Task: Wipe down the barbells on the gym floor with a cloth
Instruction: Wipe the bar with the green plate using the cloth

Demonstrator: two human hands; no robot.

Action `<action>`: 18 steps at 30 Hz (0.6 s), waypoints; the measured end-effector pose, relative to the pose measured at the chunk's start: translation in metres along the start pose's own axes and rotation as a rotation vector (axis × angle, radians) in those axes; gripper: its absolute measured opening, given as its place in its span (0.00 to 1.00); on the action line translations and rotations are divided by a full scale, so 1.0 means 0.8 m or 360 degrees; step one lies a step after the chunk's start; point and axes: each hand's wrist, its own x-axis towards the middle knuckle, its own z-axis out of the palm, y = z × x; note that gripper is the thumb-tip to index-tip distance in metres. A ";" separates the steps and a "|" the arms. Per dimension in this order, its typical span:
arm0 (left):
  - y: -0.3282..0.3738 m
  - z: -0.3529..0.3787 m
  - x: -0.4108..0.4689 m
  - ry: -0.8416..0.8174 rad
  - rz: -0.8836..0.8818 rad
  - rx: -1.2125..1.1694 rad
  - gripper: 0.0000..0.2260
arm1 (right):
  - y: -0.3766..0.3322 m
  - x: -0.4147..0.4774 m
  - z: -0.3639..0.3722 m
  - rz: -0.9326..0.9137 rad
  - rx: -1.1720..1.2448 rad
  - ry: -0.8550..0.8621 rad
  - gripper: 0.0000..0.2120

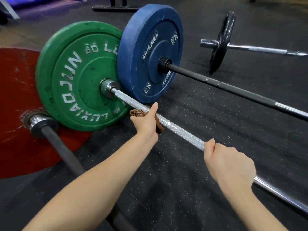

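Okay, the left hand (146,120) is wrapped around a brown cloth (135,112), fingers curled and thumb sticking up, clamping the cloth onto the silver barbell (183,133). The cloth is soft and bunched, with folds poking out on both sides of the fist. The right hand (230,164) grips the same bar bare, farther from the plate, fingers curled fully round it right where the knurling ends.

The bar is steel, with cross-hatched knurl between the hands and up to the collar (108,87), and smooth and shiny past the right hand. It runs diagonally from the green plate (75,77) toward the lower right edge.

The green plate is a round rubber bumper, scuffed, with raised white lettering, standing on edge. The blue plate (150,47) has the same shape and chalky scuffs, and its rim overlaps the green one in view. A matte black bar (233,90) runs from its hub, roughly parallel to the silver one. A scratched red plate (15,105) sits at the left edge, and its dark bar (63,150) passes under the left forearm.

There is an open strip of floor between the silver and black bars, and a short run of bare knurl between cloth and collar. Far right, well apart, a thin black plate (221,40) sits on a chrome bar (260,49).

The floor (166,189) is black rubber matting, white-flecked, with seams visible. At the top there is a dark rack base (115,8) and bluish light in the left corner.
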 end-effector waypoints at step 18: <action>-0.040 0.008 -0.032 -0.0088 -0.0012 -0.0021 0.40 | 0.001 -0.002 -0.008 -0.0034 -0.0028 -0.0016 0.24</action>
